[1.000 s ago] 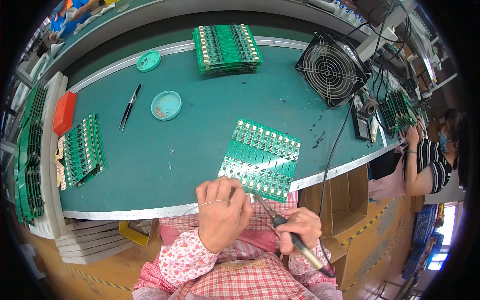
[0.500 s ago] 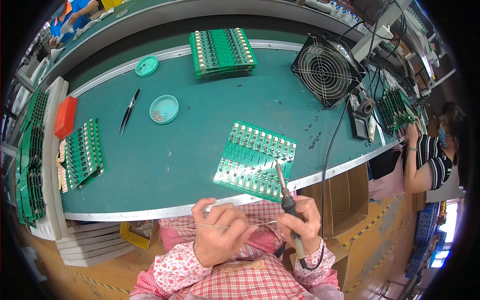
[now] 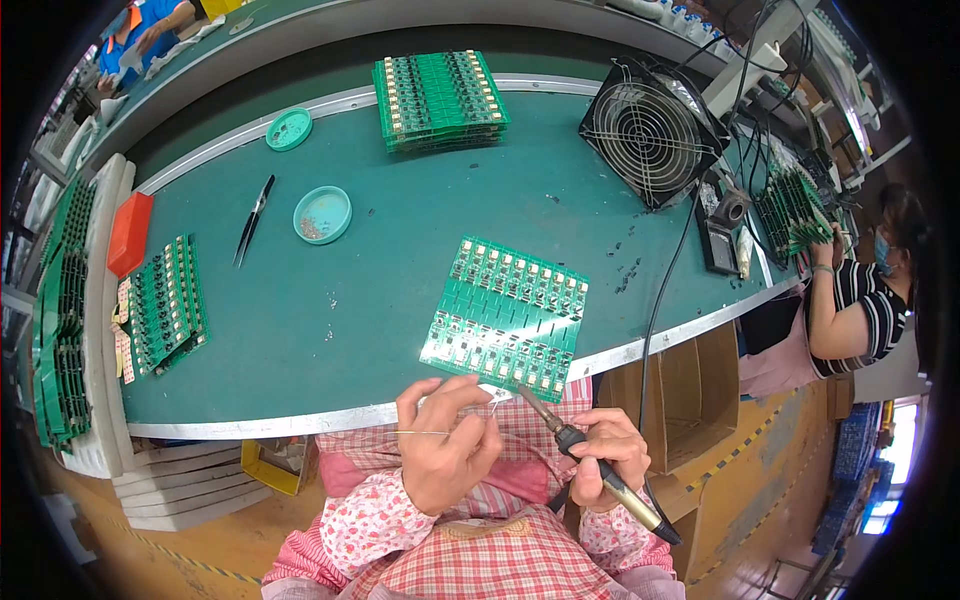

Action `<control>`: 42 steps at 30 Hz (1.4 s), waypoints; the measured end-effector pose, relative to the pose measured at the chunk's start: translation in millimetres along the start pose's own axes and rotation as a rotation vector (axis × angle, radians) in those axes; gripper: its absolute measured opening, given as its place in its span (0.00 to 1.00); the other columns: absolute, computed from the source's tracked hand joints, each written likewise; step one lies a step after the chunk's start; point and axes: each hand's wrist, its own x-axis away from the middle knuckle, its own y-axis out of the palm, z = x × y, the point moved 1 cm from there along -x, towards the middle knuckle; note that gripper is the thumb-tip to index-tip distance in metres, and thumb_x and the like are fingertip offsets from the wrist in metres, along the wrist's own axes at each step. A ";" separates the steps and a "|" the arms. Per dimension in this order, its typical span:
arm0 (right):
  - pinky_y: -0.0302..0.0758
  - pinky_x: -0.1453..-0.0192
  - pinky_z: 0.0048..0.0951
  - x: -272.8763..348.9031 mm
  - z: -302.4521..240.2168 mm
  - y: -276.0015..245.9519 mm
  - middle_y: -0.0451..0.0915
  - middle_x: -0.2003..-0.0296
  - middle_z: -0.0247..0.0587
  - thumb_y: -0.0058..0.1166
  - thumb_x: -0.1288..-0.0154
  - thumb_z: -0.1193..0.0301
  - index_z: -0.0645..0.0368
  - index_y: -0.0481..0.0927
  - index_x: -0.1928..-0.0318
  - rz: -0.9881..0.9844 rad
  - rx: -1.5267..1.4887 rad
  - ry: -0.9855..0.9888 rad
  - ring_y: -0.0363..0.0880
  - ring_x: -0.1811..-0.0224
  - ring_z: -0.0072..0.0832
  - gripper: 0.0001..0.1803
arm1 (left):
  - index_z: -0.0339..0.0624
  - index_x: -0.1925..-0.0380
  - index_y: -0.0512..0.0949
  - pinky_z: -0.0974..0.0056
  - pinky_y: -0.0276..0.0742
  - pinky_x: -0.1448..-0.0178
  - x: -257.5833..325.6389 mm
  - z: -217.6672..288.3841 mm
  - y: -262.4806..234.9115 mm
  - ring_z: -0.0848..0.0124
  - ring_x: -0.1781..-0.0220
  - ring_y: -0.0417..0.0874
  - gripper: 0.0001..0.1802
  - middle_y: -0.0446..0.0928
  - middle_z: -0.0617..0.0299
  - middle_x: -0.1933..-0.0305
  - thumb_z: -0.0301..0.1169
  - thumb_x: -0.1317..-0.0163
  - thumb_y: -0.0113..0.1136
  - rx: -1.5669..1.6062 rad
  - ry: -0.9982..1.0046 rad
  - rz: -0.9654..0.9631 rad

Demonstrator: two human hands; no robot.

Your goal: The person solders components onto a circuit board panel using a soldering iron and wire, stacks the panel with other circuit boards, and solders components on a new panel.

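A green circuit board panel [image 3: 508, 318] with rows of white and black parts lies at the table's front edge. My right hand [image 3: 612, 450] is closed round a soldering iron [image 3: 568, 434]; its tip meets the panel's near edge or hovers just over it. Between the fingers of my left hand [image 3: 446, 440] runs a thin strand of solder wire [image 3: 424, 433], whose free end shows close to the panel's near edge, left of the iron's tip. I cannot tell whether wire and tip touch the board.
A stack of circuit boards [image 3: 440, 100] stands at the back. A round dish [image 3: 323, 215] with tiny parts, tweezers [image 3: 255, 220] and a red box [image 3: 130, 235] are at left. A black fan [image 3: 655, 132] and iron stand [image 3: 722, 235] are at right, near a person [image 3: 850, 310].
The iron's tip has come down and left from the panel's right side to its near edge. My left hand has turned, bringing the wire's free end up close to that edge.
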 end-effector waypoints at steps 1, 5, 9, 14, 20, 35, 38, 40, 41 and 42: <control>0.83 0.58 0.40 -0.8 -0.2 1.0 0.76 0.86 0.32 0.54 0.37 0.74 0.61 0.75 0.63 -0.021 0.006 0.000 0.77 0.83 0.23 0.04 | 0.41 0.78 0.72 0.50 0.66 0.40 0.4 -0.4 0.8 0.60 0.48 0.83 0.09 0.80 0.60 0.58 0.20 0.53 0.65 -0.010 0.000 0.001; 0.83 0.56 0.40 -1.7 -0.6 1.3 0.77 0.85 0.33 0.55 0.39 0.77 0.61 0.75 0.63 -0.053 0.005 0.017 0.78 0.83 0.24 0.04 | 0.41 0.76 0.74 0.51 0.66 0.41 -0.7 -0.5 4.0 0.60 0.49 0.82 0.09 0.79 0.60 0.57 0.20 0.54 0.66 -0.040 0.003 0.013; 0.83 0.55 0.41 -1.5 0.9 1.7 0.77 0.85 0.33 0.55 0.39 0.77 0.61 0.75 0.62 -0.073 0.012 0.029 0.78 0.82 0.24 0.05 | 0.41 0.75 0.75 0.51 0.66 0.43 -1.1 -0.6 6.5 0.60 0.49 0.82 0.09 0.79 0.60 0.57 0.20 0.55 0.66 -0.050 0.000 0.017; 0.83 0.55 0.40 -3.7 1.1 2.3 0.77 0.84 0.32 0.56 0.39 0.76 0.60 0.76 0.62 -0.087 0.023 0.016 0.78 0.82 0.24 0.05 | 0.42 0.76 0.74 0.52 0.65 0.44 -4.6 1.1 5.9 0.61 0.50 0.82 0.10 0.78 0.61 0.58 0.21 0.55 0.67 -0.076 0.008 0.020; 0.83 0.53 0.34 -15.9 -7.9 -2.1 0.71 0.86 0.28 0.58 0.49 0.76 0.55 0.80 0.64 -0.289 0.266 -0.106 0.74 0.83 0.24 0.09 | 0.42 0.76 0.74 0.53 0.65 0.43 -3.6 -0.1 6.0 0.61 0.50 0.82 0.09 0.78 0.62 0.59 0.22 0.55 0.66 -0.076 0.008 0.011; 0.82 0.58 0.39 -1.5 -2.1 -10.9 0.75 0.88 0.31 0.53 0.38 0.71 0.60 0.76 0.68 0.020 0.024 0.045 0.73 0.86 0.22 0.05 | 0.43 0.79 0.72 0.52 0.64 0.41 -5.1 4.9 3.8 0.61 0.49 0.82 0.09 0.79 0.62 0.59 0.22 0.54 0.66 -0.049 0.011 0.002; 0.82 0.58 0.39 2.4 -0.4 -9.2 0.75 0.88 0.31 0.54 0.39 0.71 0.60 0.76 0.68 0.048 0.016 0.051 0.73 0.86 0.22 0.06 | 0.42 0.78 0.73 0.51 0.64 0.41 -6.2 7.5 5.6 0.61 0.49 0.82 0.09 0.79 0.62 0.59 0.21 0.54 0.66 -0.048 0.009 -0.011; 0.82 0.58 0.39 6.0 2.0 -6.3 0.75 0.88 0.31 0.54 0.39 0.71 0.60 0.76 0.68 0.069 0.007 0.045 0.73 0.86 0.23 0.05 | 0.42 0.78 0.74 0.51 0.65 0.41 -5.3 6.5 8.3 0.61 0.50 0.82 0.08 0.78 0.62 0.59 0.21 0.54 0.65 -0.038 0.003 -0.001; 0.82 0.58 0.39 6.9 2.4 -5.0 0.75 0.88 0.32 0.54 0.39 0.72 0.60 0.76 0.68 0.087 -0.007 0.035 0.74 0.86 0.23 0.05 | 0.42 0.77 0.74 0.52 0.65 0.41 -4.9 5.9 9.0 0.61 0.51 0.82 0.08 0.78 0.61 0.59 0.20 0.54 0.65 -0.033 -0.005 0.013; 0.82 0.58 0.39 6.3 2.4 -3.9 0.75 0.88 0.32 0.54 0.39 0.72 0.60 0.76 0.68 0.089 -0.007 0.037 0.74 0.86 0.23 0.05 | 0.42 0.77 0.74 0.52 0.65 0.41 -5.0 5.3 8.9 0.61 0.51 0.82 0.08 0.78 0.61 0.59 0.20 0.54 0.65 -0.033 -0.004 0.011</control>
